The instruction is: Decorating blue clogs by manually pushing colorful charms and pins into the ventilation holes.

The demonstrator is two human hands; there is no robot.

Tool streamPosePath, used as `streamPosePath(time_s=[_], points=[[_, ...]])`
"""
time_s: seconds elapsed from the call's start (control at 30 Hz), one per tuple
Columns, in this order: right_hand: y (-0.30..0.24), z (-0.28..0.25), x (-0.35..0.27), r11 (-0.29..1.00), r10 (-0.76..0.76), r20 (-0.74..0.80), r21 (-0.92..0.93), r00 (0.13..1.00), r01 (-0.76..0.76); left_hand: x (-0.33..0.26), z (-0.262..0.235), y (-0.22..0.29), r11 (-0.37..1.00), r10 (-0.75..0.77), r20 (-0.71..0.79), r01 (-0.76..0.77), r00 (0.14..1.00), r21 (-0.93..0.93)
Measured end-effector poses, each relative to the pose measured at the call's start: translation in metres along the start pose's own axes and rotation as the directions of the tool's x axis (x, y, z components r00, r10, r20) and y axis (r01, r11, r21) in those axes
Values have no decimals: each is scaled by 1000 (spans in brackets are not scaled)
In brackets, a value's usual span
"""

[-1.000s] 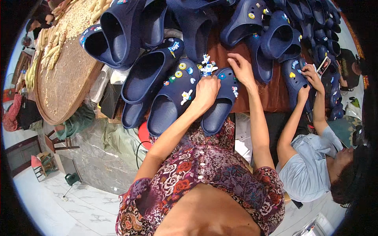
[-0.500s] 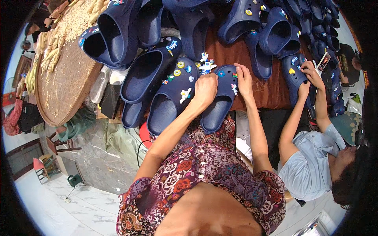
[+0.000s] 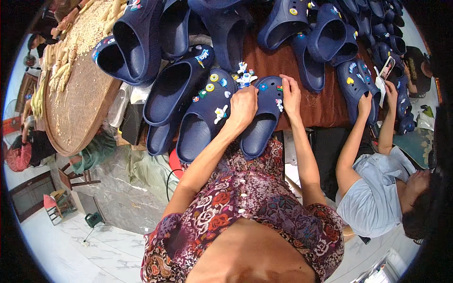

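Observation:
A navy blue clog (image 3: pixel 260 133) with several small colourful charms on its toe lies before me, its open heel end toward my body. My left hand (image 3: pixel 243 109) is closed against the clog's upper left edge, its fingertips hidden. Along the opposite edge my right hand (image 3: pixel 291 98) grips the clog, fingers near the toe. Just beyond my left hand is a small group of white and blue figure charms (image 3: pixel 245 78). Left of that hand rests another navy clog (image 3: pixel 197 125), carrying yellow ring charms and a white figure charm.
Many more navy clogs (image 3: pixel 177 87) crowd the brown cloth-covered table (image 3: pixel 309 111). A round woven tray (image 3: pixel 78 111) with corn kernels and cobs stands at the left. On the right, a co-worker (image 3: pixel 377 188) in light blue holds a clog (image 3: pixel 354 89) and a phone-like object (image 3: pixel 387 68).
My hands keep nearly the same hold on the clog. The co-worker's right hand has moved away from the decorated clog, toward the phone-like object. The view has shifted slightly.

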State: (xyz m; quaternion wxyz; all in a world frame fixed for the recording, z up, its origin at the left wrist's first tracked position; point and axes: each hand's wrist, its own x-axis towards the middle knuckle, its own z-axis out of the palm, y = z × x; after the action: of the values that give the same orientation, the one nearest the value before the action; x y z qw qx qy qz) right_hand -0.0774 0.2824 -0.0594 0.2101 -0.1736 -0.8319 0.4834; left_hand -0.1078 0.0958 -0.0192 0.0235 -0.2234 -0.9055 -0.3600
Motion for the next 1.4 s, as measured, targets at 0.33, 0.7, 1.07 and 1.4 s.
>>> streamPosePath(time_s=[0.33,0.7,1.07,1.4], points=[[2,0,-3,999,36,-16,38,999,-35,-1,-2,-1,999,-10,-40,8,999,-52],[-41,-29,9,968,-151,122,-184,981,172,-33,-32,10,931,-115,107,145,988,-335],[-69,-17,15,772,-363,717,-126,595,623,-56,-10,-5,967,-65,158,101,985,-235],[-71,-18,23,848,-357,772,31,526,529,-58,-7,-2,961,-53,129,86,990,-263]])
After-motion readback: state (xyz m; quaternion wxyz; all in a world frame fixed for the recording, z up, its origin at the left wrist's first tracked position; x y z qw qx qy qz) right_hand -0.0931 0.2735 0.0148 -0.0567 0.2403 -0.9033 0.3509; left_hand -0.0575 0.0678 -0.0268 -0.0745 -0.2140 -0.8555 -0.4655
